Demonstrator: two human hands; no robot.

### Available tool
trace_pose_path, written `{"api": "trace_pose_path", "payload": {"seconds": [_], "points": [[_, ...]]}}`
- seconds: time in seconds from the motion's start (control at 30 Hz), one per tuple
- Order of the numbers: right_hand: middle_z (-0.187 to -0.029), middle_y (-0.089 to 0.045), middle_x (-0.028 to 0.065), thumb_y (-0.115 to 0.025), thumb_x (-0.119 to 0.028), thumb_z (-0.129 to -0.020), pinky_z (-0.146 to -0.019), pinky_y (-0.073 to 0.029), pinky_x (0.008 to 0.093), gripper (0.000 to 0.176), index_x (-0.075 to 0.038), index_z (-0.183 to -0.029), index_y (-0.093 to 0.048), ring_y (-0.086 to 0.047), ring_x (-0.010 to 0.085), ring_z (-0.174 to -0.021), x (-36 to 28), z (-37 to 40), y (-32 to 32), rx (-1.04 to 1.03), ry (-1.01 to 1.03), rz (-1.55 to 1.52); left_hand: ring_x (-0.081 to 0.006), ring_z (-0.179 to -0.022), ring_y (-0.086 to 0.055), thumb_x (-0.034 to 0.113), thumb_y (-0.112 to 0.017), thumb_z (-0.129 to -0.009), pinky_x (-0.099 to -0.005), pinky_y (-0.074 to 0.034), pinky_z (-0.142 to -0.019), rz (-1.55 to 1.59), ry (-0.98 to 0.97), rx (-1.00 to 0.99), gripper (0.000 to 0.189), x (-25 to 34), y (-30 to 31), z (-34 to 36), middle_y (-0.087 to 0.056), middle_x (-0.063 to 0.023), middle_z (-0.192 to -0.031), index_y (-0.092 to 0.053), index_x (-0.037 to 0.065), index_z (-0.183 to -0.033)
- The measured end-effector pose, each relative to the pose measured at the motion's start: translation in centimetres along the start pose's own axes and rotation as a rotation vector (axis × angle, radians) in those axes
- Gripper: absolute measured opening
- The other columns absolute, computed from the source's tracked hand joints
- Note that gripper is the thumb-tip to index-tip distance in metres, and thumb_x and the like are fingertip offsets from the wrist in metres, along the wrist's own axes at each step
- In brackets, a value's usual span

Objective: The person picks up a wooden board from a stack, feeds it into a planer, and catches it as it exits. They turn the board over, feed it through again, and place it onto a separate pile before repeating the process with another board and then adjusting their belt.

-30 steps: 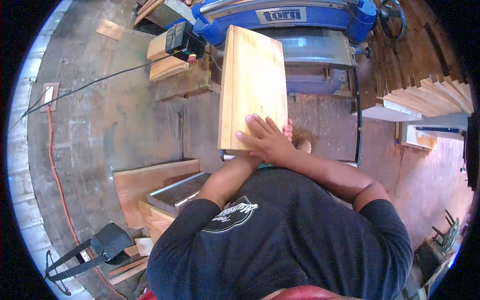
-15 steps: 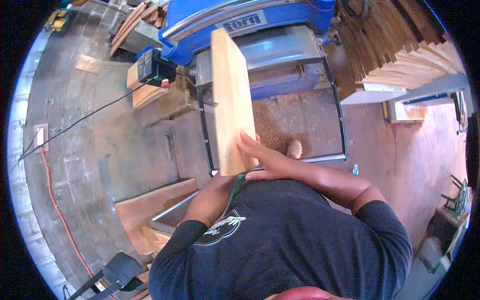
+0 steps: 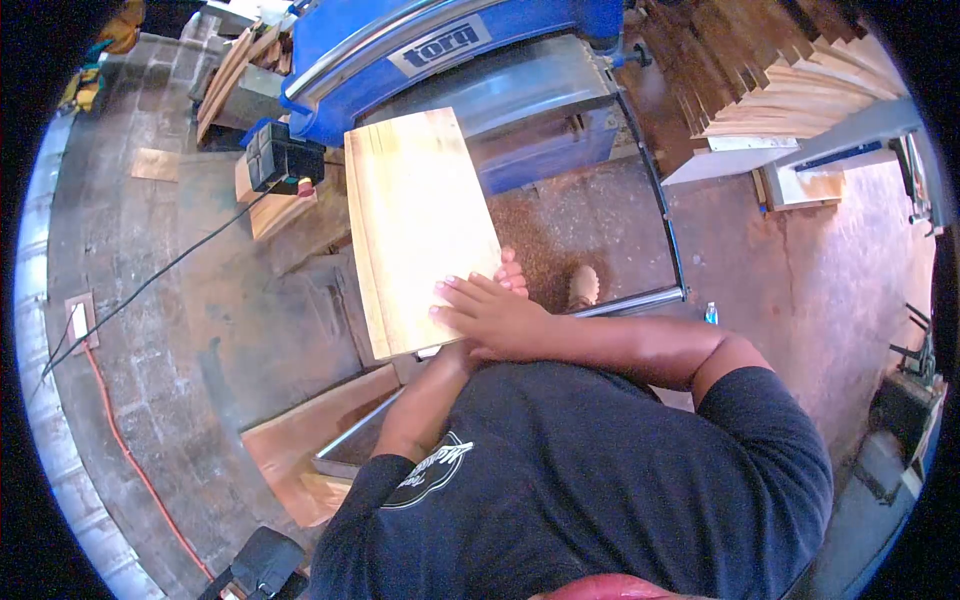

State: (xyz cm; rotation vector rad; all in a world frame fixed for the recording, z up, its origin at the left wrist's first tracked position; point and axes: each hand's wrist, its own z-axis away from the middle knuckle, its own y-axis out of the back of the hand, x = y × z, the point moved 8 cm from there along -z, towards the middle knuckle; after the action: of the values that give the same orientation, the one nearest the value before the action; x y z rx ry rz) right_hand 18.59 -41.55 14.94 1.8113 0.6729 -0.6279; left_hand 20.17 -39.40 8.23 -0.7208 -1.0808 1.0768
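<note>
A pale wooden board (image 3: 415, 210) is held in front of my body, its broad face turned up toward me. My left hand (image 3: 512, 272) supports it from beneath, with fingertips curled round its right edge; the palm is hidden under the wood. Across the lower right of that face lies my right hand (image 3: 495, 315), palm down with fingers stretched out. Beyond the far end of the board stands a blue machine (image 3: 350, 55) marked "torq", with a shiny metal bed (image 3: 550, 85).
A metal roller frame (image 3: 640, 298) surrounds chip-strewn floor before the machine. Stacked boards (image 3: 800, 95) stand at the right. A black box with a red button (image 3: 285, 160) sits left, trailing a cable. A wooden panel (image 3: 290, 435) leans low at the left.
The board has turned from nearly edge-on to show its broad face. My right hand has moved from its edge onto the face, and my left fingertips now show at the right edge.
</note>
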Motion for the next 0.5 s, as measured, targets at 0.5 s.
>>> {"api": "trace_pose_path", "payload": {"seconds": [0.5], "points": [[-0.143, -0.033, 0.0273, -0.051, -0.024, -0.085, -0.109, -0.03, 0.051, 0.058, 0.001, -0.135, -0.038, -0.033, 0.0401, -0.135, 1.0, 0.3, 0.4, 0.041, -0.09, 0.336, -0.0255, -0.114, -0.054, 0.055, -0.044, -0.094, -0.0408, -0.047, -0.097, 0.021, -0.011, -0.026, 0.066, 0.8, -0.3, 0.0, -0.049, -0.0131, -0.131, -0.034, 0.009, -0.14]]}}
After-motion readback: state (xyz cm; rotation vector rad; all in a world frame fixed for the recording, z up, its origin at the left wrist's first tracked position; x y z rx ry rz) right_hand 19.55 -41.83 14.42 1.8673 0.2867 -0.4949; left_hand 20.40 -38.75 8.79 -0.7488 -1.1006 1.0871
